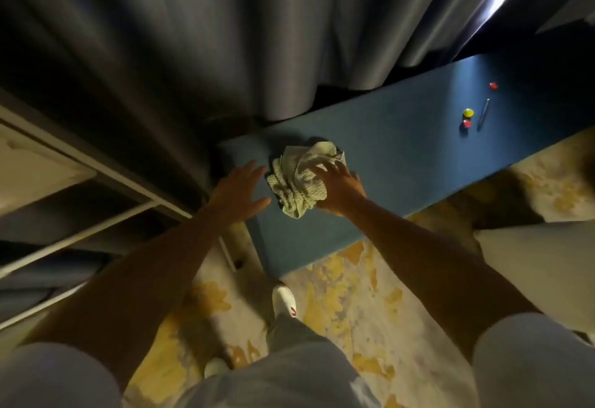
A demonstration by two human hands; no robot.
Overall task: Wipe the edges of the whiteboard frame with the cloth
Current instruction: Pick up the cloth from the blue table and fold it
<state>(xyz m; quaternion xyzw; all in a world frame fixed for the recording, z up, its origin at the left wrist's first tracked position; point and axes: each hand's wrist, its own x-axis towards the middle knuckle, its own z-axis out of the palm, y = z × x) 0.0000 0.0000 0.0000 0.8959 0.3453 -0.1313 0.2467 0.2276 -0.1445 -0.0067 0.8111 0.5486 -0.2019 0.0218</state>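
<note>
Under both hands: a long blue bench top [402,162] runs away to the right, past the right hand, in dim light.
Cloth: a crumpled pale green cloth [299,179] lies on the blue top, bunched into folds, just to the right of the left hand and partly under the right one.
Right hand: the right hand [339,188] rests palm down on the cloth's right side, fingers spread over the folds; whether the fingertips dig in or only lie there cannot be told.
Left hand: the left hand [240,193] is flat and open, fingers straight and slightly fanned, set on the near left corner of the blue top, just beside the cloth but not touching it.
Beyond the right hand: well off to the right on the same top sit a yellow magnet [468,113], a red magnet [466,123] just below it, a second red one [493,85] farther away, and a thin pen [484,112] lying beside them.
Above the hands: heavy grey curtains [199,37] hang in deep folds behind the bench.
Left of the left hand: pale white bars [106,224] slant across; what they belong to is unclear.
Below the hands: a cream and yellow patterned carpet [351,298], one white shoe [284,303] near the bench corner, grey trousers.
Whiteboard frame: not recognisable in this view.
</note>
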